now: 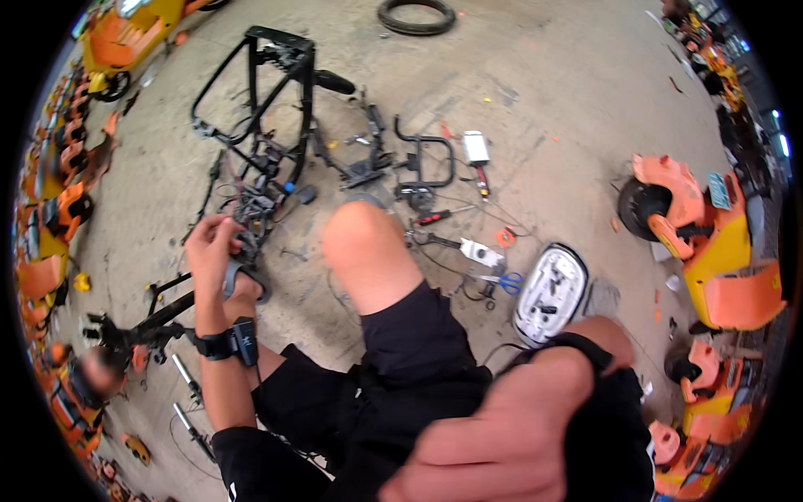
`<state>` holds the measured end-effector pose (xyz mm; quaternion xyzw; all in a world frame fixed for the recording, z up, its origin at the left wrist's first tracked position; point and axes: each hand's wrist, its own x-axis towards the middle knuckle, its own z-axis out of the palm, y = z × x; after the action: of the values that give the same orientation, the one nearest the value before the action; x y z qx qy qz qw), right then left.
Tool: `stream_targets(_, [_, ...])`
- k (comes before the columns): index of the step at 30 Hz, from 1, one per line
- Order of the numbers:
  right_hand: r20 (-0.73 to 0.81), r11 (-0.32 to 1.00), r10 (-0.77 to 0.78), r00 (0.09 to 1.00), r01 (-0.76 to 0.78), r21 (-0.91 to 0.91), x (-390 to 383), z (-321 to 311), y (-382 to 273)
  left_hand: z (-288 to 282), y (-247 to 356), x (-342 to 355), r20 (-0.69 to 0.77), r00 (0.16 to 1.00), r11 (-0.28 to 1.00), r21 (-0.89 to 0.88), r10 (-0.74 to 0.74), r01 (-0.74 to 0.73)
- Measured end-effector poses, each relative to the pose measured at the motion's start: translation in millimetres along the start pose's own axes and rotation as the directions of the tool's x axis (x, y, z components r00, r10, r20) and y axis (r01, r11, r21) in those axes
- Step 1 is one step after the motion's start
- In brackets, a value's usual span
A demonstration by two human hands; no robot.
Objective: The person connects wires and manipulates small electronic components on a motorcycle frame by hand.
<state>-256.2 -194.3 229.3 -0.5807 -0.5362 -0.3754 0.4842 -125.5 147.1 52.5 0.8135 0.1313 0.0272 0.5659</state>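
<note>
My left hand is raised over my lower leg, beside the dark tangle of wires and parts at the foot of a black scooter frame. Its fingers are loosely bent and a little apart, and I see nothing in them. Close up at the lower right, my right hand looms large and slightly blurred. The fingers are curled in, and whatever they may hold is hidden. Beyond the right forearm lies a white oval tray-like shell with small dark parts in it.
On the concrete floor lie a black tube rack, a white box-shaped part, a red-handled screwdriver, blue-handled scissors and a tyre. Orange and yellow scooters line both sides. A person is at the left.
</note>
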Motion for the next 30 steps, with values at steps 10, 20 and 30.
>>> stream_targets(10, [0.495,0.933,-0.082,0.865,-0.109,0.343,20,31,-2,-9,36,12,0.049,0.992,0.993,0.009,0.12,-0.12])
stream_targets(20, [0.267,0.441,0.812,0.52,-0.844,0.305,-5,161,131,-13,34,1,-0.063,0.998,0.913,-0.405,0.016,-0.04])
stream_targets(30, [0.159,0.326,0.921,0.356,-0.927,0.187,-45,201,182,-14,46,-5,-0.052,0.997,0.831,-0.555,-0.049,0.012])
